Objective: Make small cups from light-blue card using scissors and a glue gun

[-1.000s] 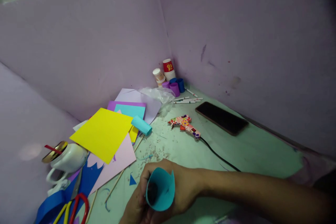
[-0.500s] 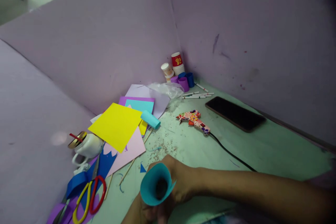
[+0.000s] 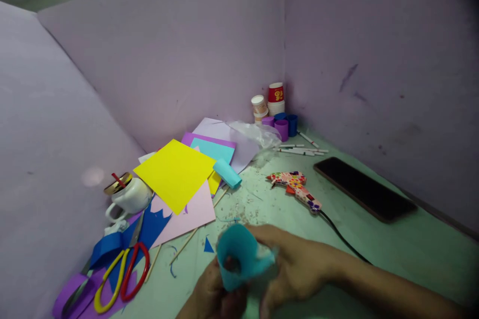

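Note:
A rolled tube of teal paper (image 3: pixel 239 254) stands low in the middle of the view, its open top facing the camera and a dark spot showing inside. From below left, my left hand (image 3: pixel 213 289) is closed around its lower part. My right hand (image 3: pixel 292 264) is on the tube's right side, curved, with its fingers partly behind the paper and blurred. A loose edge of the paper sticks out toward that hand. Beyond them lie a patterned glue gun (image 3: pixel 295 187) with a black cord and a smaller light-blue paper roll (image 3: pixel 227 173).
Yellow (image 3: pixel 175 172) and pink sheets lie left of centre. Scissors (image 3: pixel 123 279), blue and purple paper and a white mug (image 3: pixel 130 197) are at the left. A phone (image 3: pixel 364 188) lies right; paper cups (image 3: pixel 276 97) and thin sticks are at the back.
The view has shifted, so the table items appear moved. The tube's edge has loosened on the right, and my right hand has moved right, opening a gap between my hands.

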`<control>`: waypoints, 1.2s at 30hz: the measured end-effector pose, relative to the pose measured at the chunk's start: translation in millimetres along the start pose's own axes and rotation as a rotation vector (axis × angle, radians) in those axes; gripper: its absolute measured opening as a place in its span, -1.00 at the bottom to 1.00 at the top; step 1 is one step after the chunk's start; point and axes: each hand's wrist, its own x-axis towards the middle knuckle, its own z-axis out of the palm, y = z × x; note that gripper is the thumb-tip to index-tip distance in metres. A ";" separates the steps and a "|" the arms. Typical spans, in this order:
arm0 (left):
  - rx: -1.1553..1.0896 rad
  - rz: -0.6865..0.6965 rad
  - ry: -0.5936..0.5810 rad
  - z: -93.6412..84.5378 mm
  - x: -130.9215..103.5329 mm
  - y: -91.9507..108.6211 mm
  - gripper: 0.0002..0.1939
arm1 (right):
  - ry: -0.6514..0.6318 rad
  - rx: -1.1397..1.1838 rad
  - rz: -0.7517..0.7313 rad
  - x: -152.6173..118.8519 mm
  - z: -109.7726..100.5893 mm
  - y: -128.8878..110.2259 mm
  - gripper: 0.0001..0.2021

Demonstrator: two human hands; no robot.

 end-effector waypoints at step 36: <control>-0.392 0.170 0.748 -58.6 53.8 75.3 -0.79 | 0.474 0.163 0.498 15.9 -0.4 45.6 -0.16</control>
